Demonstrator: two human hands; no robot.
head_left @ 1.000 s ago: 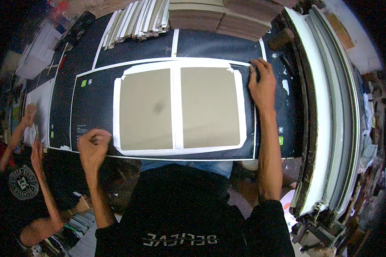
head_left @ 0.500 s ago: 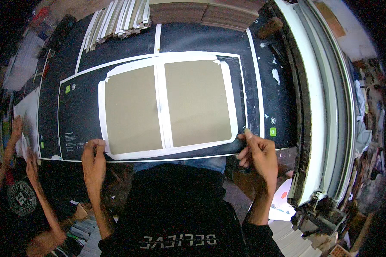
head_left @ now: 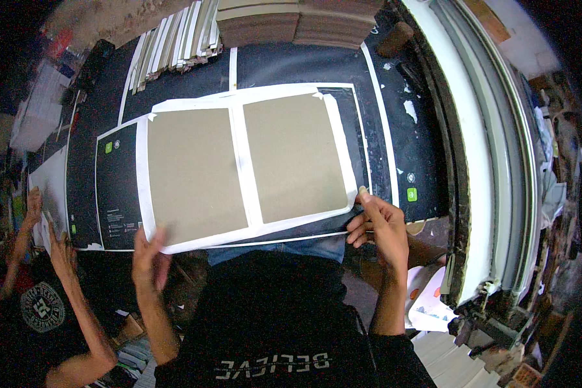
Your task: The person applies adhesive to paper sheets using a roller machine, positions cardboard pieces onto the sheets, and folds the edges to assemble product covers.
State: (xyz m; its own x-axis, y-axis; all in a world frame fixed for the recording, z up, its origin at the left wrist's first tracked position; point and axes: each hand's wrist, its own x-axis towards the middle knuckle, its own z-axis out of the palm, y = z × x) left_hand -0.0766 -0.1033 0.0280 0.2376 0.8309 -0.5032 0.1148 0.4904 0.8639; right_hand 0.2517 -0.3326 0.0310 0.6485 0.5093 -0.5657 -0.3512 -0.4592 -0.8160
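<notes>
A book cover (head_left: 297, 158) lies inside up: two tan-grey boards on white paper whose edges are folded over them, with a white strip between. It rests over a black printed sheet with white lines (head_left: 118, 194), its left side raised and tilted. My left hand (head_left: 150, 255), slightly blurred, grips the cover's near left corner, thumb over the board. At the near right corner, my right hand (head_left: 383, 223) pinches the edge between thumb and forefinger, the other fingers curled below. The exact contact there is partly hidden.
Stacked board strips (head_left: 178, 39) and brown boards (head_left: 297, 22) stand at the far side. A long machine with pale rollers (head_left: 498, 155) borders the right. At the left, another person's hands (head_left: 61, 252) hold a white sheet (head_left: 50, 187). More paper stacks (head_left: 456, 362) sit below right.
The cover's left side has risen and shifted left and nearer, with my left hand now over its corner. My right hand has moved slightly left onto the right corner.
</notes>
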